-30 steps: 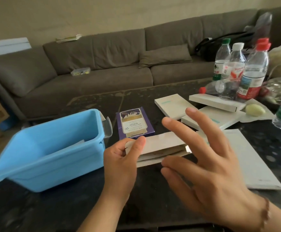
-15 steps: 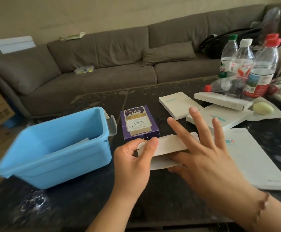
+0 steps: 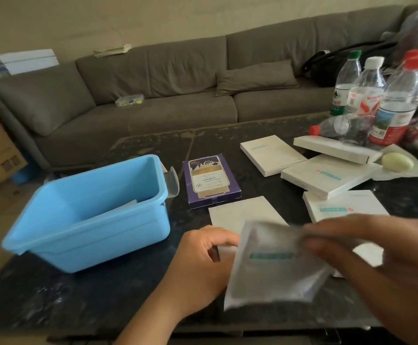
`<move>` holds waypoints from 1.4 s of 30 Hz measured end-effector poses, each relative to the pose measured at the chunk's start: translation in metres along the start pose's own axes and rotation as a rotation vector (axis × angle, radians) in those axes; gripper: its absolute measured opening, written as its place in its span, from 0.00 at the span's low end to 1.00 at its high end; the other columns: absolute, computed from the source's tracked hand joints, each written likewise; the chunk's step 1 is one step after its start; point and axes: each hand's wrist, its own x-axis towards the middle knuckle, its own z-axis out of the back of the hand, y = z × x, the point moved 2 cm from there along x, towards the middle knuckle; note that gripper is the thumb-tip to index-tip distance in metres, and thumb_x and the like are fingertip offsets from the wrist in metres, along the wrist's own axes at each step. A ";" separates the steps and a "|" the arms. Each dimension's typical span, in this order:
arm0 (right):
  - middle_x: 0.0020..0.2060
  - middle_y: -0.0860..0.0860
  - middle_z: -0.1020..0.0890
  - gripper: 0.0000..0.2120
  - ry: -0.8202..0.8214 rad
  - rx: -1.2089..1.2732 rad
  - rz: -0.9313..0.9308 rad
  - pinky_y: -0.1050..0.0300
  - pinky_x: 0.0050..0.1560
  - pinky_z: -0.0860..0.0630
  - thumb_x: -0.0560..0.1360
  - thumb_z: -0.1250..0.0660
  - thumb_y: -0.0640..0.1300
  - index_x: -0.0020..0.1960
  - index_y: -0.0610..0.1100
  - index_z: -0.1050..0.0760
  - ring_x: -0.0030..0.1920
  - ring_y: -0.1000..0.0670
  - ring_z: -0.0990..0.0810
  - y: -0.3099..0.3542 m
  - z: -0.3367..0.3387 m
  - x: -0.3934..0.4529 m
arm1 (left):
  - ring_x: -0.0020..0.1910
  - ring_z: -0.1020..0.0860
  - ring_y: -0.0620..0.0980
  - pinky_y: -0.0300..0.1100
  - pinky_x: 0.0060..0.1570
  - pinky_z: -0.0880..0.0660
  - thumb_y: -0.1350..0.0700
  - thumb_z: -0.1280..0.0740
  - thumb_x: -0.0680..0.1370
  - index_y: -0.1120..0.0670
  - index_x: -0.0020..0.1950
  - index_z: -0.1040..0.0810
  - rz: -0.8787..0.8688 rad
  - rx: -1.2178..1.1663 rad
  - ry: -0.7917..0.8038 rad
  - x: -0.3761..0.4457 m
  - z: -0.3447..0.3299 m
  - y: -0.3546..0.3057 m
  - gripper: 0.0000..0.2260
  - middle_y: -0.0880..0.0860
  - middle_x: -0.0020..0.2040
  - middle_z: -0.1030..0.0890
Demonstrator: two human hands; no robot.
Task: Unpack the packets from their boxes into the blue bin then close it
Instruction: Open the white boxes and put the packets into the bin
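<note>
The blue bin [image 3: 98, 240] stands open on the left of the dark table, with a pale packet [image 3: 126, 205] lying inside it. My left hand [image 3: 203, 260] grips the near left end of a flat white box [image 3: 242, 212]. My right hand [image 3: 377, 257], blurred by motion, pinches the right edge of a silvery packet [image 3: 270, 267] with a teal stripe. This packet is held above the table in front of the box and hides the box's near part. A purple box [image 3: 210, 180] lies between the bin and the white box.
Several flat white boxes [image 3: 327, 178] lie on the right of the table [image 3: 78, 295]. Behind them stand water bottles [image 3: 397, 103], with one bottle lying down. A clear part [image 3: 173, 180] sticks up at the bin's right rim. A grey sofa [image 3: 153, 100] runs behind the table.
My right hand has drawn the silvery packet out of the white box and toward me. The box now lies flat, with my left hand still on its end.
</note>
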 end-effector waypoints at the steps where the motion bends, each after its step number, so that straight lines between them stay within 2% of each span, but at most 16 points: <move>1: 0.32 0.67 0.18 0.02 -0.030 0.060 -0.104 0.77 0.32 0.29 0.69 0.28 0.53 0.38 0.60 0.17 0.33 0.67 0.21 -0.001 -0.001 0.002 | 0.48 0.18 0.42 0.42 0.44 0.19 0.43 0.28 0.72 0.32 0.41 0.18 -0.017 0.035 0.000 -0.002 0.001 -0.004 0.04 0.35 0.44 0.16; 2: 0.32 0.66 0.17 0.03 -0.042 0.164 -0.225 0.73 0.29 0.27 0.67 0.25 0.53 0.40 0.59 0.17 0.31 0.64 0.19 -0.004 -0.003 0.005 | 0.49 0.18 0.42 0.40 0.44 0.20 0.39 0.31 0.74 0.32 0.44 0.18 -0.034 -0.020 0.002 -0.005 0.000 -0.006 0.03 0.36 0.46 0.16; 5: 0.33 0.54 0.14 0.08 0.017 0.425 -0.514 0.55 0.32 0.19 0.61 0.24 0.50 0.40 0.53 0.15 0.32 0.52 0.15 -0.017 -0.016 0.012 | 0.61 0.20 0.57 0.58 0.59 0.24 0.28 0.40 0.73 0.50 0.59 0.18 0.085 -0.456 0.075 -0.011 0.001 -0.002 0.31 0.54 0.59 0.17; 6: 0.33 0.52 0.14 0.08 0.044 0.449 -0.561 0.55 0.32 0.19 0.61 0.24 0.49 0.40 0.49 0.15 0.33 0.50 0.15 -0.020 -0.020 0.014 | 0.62 0.21 0.60 0.61 0.62 0.26 0.29 0.39 0.73 0.55 0.62 0.19 0.103 -0.513 0.132 -0.013 0.002 -0.004 0.33 0.58 0.60 0.18; 9: 0.37 0.50 0.13 0.13 0.005 0.562 -0.662 0.61 0.28 0.21 0.62 0.23 0.48 0.45 0.47 0.17 0.34 0.51 0.14 -0.028 -0.035 0.015 | 0.60 0.19 0.57 0.51 0.57 0.21 0.48 0.31 0.75 0.57 0.60 0.19 0.074 -0.456 0.164 -0.010 0.002 -0.008 0.18 0.56 0.58 0.16; 11: 0.45 0.47 0.13 0.24 0.013 0.763 -0.735 0.50 0.41 0.18 0.60 0.19 0.54 0.54 0.51 0.20 0.43 0.46 0.13 -0.032 -0.047 0.013 | 0.58 0.18 0.55 0.48 0.54 0.20 0.51 0.30 0.73 0.54 0.57 0.17 0.085 -0.482 0.066 -0.007 0.003 -0.008 0.14 0.54 0.56 0.15; 14: 0.50 0.46 0.14 0.26 0.282 0.853 -0.820 0.43 0.46 0.18 0.66 0.23 0.55 0.60 0.47 0.23 0.48 0.43 0.14 -0.032 -0.063 0.012 | 0.56 0.17 0.55 0.53 0.54 0.20 0.52 0.27 0.72 0.50 0.53 0.15 0.138 -0.596 -0.150 -0.005 0.009 -0.005 0.11 0.54 0.55 0.15; 17: 0.46 0.47 0.13 0.15 0.585 0.684 -0.805 0.52 0.37 0.18 0.71 0.27 0.48 0.55 0.43 0.19 0.42 0.43 0.13 -0.029 -0.074 0.009 | 0.53 0.16 0.51 0.53 0.51 0.20 0.48 0.27 0.73 0.49 0.49 0.14 0.191 -0.640 -0.322 -0.004 0.019 -0.005 0.08 0.51 0.52 0.14; 20: 0.43 0.47 0.13 0.11 0.584 0.668 -0.815 0.55 0.34 0.20 0.71 0.28 0.45 0.52 0.43 0.18 0.39 0.43 0.14 -0.027 -0.081 0.012 | 0.53 0.16 0.46 0.43 0.46 0.19 0.44 0.30 0.66 0.49 0.46 0.14 0.192 -0.591 -0.453 -0.004 0.036 -0.004 0.14 0.46 0.51 0.14; 22: 0.42 0.46 0.13 0.11 0.512 0.710 -0.821 0.56 0.32 0.21 0.70 0.28 0.45 0.51 0.42 0.17 0.36 0.44 0.15 -0.027 -0.086 0.015 | 0.52 0.16 0.47 0.43 0.44 0.19 0.44 0.29 0.65 0.51 0.47 0.15 0.195 -0.568 -0.512 -0.005 0.046 -0.004 0.16 0.47 0.51 0.14; 27: 0.47 0.44 0.14 0.19 0.261 0.851 -0.897 0.49 0.40 0.18 0.63 0.20 0.51 0.50 0.44 0.17 0.44 0.43 0.14 -0.024 -0.098 0.019 | 0.52 0.15 0.50 0.57 0.53 0.19 0.43 0.26 0.60 0.47 0.46 0.14 0.304 -0.702 -0.652 -0.010 0.043 -0.004 0.17 0.47 0.50 0.13; 31: 0.47 0.45 0.14 0.37 0.250 0.663 -0.781 0.46 0.42 0.17 0.46 0.16 0.58 0.53 0.50 0.18 0.46 0.43 0.14 -0.015 -0.094 0.044 | 0.50 0.15 0.49 0.53 0.48 0.17 0.48 0.25 0.66 0.51 0.50 0.17 0.291 -0.796 -0.701 -0.009 0.057 -0.007 0.14 0.48 0.48 0.13; 34: 0.48 0.48 0.14 0.31 0.223 0.670 -0.751 0.41 0.46 0.18 0.54 0.16 0.56 0.55 0.53 0.20 0.47 0.42 0.14 0.000 -0.087 0.076 | 0.41 0.14 0.48 0.41 0.38 0.18 0.57 0.28 0.74 0.58 0.46 0.19 0.223 -0.680 -0.727 -0.011 0.086 -0.010 0.05 0.50 0.43 0.13; 36: 0.48 0.50 0.14 0.32 0.206 0.637 -0.658 0.42 0.43 0.17 0.54 0.18 0.59 0.56 0.57 0.22 0.46 0.44 0.14 0.009 -0.095 0.098 | 0.38 0.14 0.48 0.38 0.36 0.19 0.55 0.28 0.74 0.57 0.45 0.19 0.145 -0.518 -0.761 -0.014 0.103 -0.009 0.06 0.48 0.42 0.13; 40: 0.49 0.52 0.15 0.22 0.281 0.521 -0.583 0.45 0.44 0.16 0.69 0.28 0.46 0.62 0.53 0.26 0.48 0.48 0.15 0.023 -0.134 0.149 | 0.46 0.15 0.49 0.41 0.45 0.18 0.46 0.31 0.71 0.51 0.52 0.21 0.025 -0.337 -1.065 -0.024 0.141 0.007 0.13 0.49 0.47 0.14; 42: 0.50 0.50 0.16 0.21 0.325 0.479 -0.575 0.51 0.40 0.16 0.72 0.28 0.41 0.63 0.50 0.27 0.47 0.49 0.15 0.026 -0.158 0.174 | 0.51 0.16 0.47 0.40 0.52 0.20 0.50 0.30 0.75 0.50 0.54 0.22 -0.025 -0.275 -1.269 -0.033 0.164 0.019 0.09 0.51 0.50 0.15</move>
